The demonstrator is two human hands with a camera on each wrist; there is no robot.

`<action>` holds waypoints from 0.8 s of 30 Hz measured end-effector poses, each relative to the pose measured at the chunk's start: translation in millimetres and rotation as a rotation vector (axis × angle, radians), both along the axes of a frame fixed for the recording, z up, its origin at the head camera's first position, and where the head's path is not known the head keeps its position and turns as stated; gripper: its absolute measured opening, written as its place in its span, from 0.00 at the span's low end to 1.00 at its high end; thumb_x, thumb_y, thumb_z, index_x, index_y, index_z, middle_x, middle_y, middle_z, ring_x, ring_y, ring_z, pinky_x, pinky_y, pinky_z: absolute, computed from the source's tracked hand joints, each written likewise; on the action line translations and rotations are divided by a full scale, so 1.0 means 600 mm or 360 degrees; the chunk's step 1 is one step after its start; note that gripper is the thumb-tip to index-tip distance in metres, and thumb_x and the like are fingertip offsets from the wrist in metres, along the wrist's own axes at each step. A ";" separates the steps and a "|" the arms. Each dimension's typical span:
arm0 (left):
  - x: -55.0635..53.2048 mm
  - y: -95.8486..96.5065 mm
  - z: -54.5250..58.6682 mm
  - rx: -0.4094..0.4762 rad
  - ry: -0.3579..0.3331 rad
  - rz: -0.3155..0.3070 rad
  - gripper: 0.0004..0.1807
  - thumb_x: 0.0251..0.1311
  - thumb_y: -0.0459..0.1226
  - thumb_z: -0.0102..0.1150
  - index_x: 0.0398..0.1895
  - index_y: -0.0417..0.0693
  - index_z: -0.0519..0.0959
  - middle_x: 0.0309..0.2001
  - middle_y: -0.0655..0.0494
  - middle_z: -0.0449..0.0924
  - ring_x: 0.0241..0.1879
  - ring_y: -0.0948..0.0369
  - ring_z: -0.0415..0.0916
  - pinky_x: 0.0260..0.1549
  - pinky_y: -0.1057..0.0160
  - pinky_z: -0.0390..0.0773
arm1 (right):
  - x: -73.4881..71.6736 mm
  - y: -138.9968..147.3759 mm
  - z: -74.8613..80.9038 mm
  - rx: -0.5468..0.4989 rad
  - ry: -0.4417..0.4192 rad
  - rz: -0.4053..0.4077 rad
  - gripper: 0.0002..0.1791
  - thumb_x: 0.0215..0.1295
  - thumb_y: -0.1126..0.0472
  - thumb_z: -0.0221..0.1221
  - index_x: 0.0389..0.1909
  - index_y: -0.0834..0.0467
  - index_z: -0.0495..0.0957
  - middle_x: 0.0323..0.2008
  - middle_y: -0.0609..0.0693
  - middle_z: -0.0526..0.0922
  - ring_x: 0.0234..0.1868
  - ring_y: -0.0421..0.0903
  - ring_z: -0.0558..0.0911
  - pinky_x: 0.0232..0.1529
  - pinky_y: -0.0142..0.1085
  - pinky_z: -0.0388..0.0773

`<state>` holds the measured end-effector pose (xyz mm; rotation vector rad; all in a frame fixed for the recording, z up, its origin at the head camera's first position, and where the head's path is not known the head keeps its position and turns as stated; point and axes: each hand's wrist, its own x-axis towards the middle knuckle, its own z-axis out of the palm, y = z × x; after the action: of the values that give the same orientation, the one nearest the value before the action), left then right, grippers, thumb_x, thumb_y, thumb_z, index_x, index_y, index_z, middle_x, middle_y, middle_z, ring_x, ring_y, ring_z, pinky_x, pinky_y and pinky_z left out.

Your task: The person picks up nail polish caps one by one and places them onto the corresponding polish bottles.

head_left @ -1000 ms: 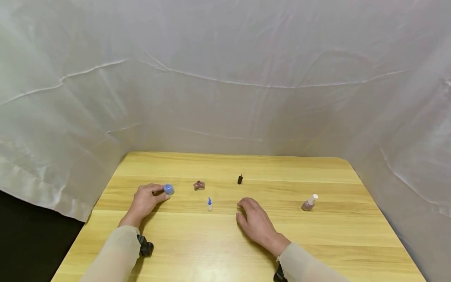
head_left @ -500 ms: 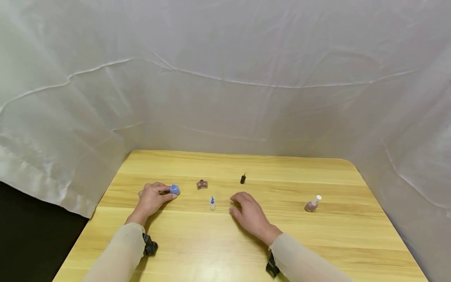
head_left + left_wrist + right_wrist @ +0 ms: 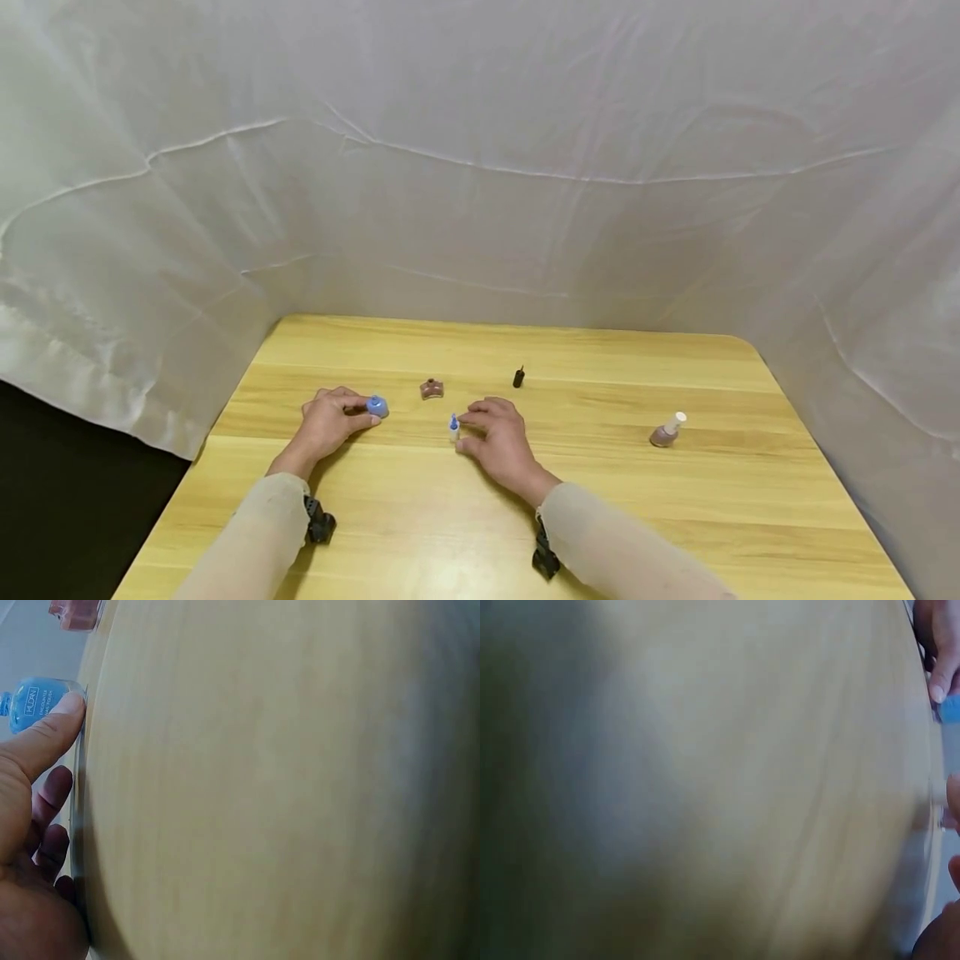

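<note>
My left hand [image 3: 327, 425] pinches a small uncapped bottle of blue nail polish [image 3: 39, 703] between thumb and fingers, at the left of the table. Its thumb lies along the glass, beside the white lettering. My right hand [image 3: 501, 442] reaches in from the right, thumb and index finger apart, fingertips right at a white brush cap [image 3: 453, 434]. That cap stands upright with its blue-coated brush pointing up. In the right wrist view only parts of the right fingers [image 3: 954, 796] show at the edge, with the blue bottle beyond.
An open brownish-pink polish bottle [image 3: 432, 389] stands behind the white cap. A black brush cap [image 3: 519, 378] stands upright farther back. Off to the right is a mauve polish bottle [image 3: 663, 435] with its white cap on, tilted. Pale cloth [image 3: 480, 242] hangs around the wooden table [image 3: 600, 517].
My right hand has moved left across the table to the white brush cap. The left hand keeps its pinch on the blue bottle. The view has shifted slightly.
</note>
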<state>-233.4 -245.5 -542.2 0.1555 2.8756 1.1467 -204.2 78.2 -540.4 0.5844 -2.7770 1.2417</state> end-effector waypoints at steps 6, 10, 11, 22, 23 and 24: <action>0.003 0.001 0.000 0.0025 0.0016 -0.0006 0.21 0.63 0.43 0.75 0.55 0.40 0.88 0.49 0.50 0.83 0.57 0.45 0.69 0.65 0.35 0.47 | 0.006 -0.018 -0.006 0.0009 0.0013 -0.0082 0.19 0.61 0.58 0.76 0.51 0.59 0.89 0.61 0.57 0.82 0.74 0.62 0.66 0.75 0.66 0.49; 0.005 0.002 0.000 0.0032 0.0029 -0.0008 0.21 0.63 0.43 0.75 0.54 0.40 0.88 0.49 0.50 0.83 0.57 0.44 0.69 0.65 0.35 0.47 | 0.008 -0.023 -0.008 0.0021 0.0003 -0.0113 0.17 0.62 0.57 0.75 0.49 0.59 0.89 0.60 0.55 0.83 0.74 0.62 0.66 0.77 0.67 0.45; 0.005 0.002 0.001 0.0034 0.0029 -0.0006 0.21 0.63 0.43 0.75 0.54 0.40 0.88 0.49 0.50 0.83 0.58 0.44 0.69 0.65 0.35 0.47 | 0.008 -0.023 -0.008 0.0033 0.0003 -0.0118 0.16 0.62 0.57 0.75 0.48 0.59 0.90 0.59 0.55 0.83 0.74 0.62 0.67 0.77 0.67 0.44; 0.009 0.003 0.004 0.0064 -0.0001 -0.0021 0.19 0.63 0.43 0.75 0.52 0.41 0.89 0.48 0.50 0.83 0.57 0.43 0.69 0.66 0.35 0.46 | 0.010 -0.015 -0.007 0.0106 0.0100 -0.0123 0.08 0.62 0.58 0.75 0.38 0.57 0.91 0.56 0.52 0.86 0.71 0.61 0.69 0.75 0.66 0.50; 0.009 0.003 0.005 0.0064 -0.0005 -0.0022 0.19 0.63 0.43 0.75 0.53 0.41 0.89 0.49 0.50 0.83 0.58 0.43 0.69 0.66 0.35 0.46 | 0.010 -0.011 -0.007 0.0112 0.0115 -0.0121 0.07 0.62 0.58 0.75 0.38 0.56 0.91 0.55 0.52 0.86 0.71 0.61 0.69 0.74 0.66 0.51; 0.009 0.002 0.006 0.0063 -0.0007 -0.0024 0.20 0.63 0.43 0.75 0.53 0.41 0.89 0.49 0.50 0.83 0.58 0.43 0.69 0.66 0.35 0.46 | 0.010 -0.006 -0.006 0.0116 0.0124 -0.0120 0.07 0.62 0.58 0.75 0.37 0.56 0.91 0.55 0.52 0.86 0.71 0.61 0.69 0.74 0.66 0.52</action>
<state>-227.9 -244.4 -538.8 0.1754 2.8444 1.1999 -198.4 74.4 -544.0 0.5152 -2.7619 1.0841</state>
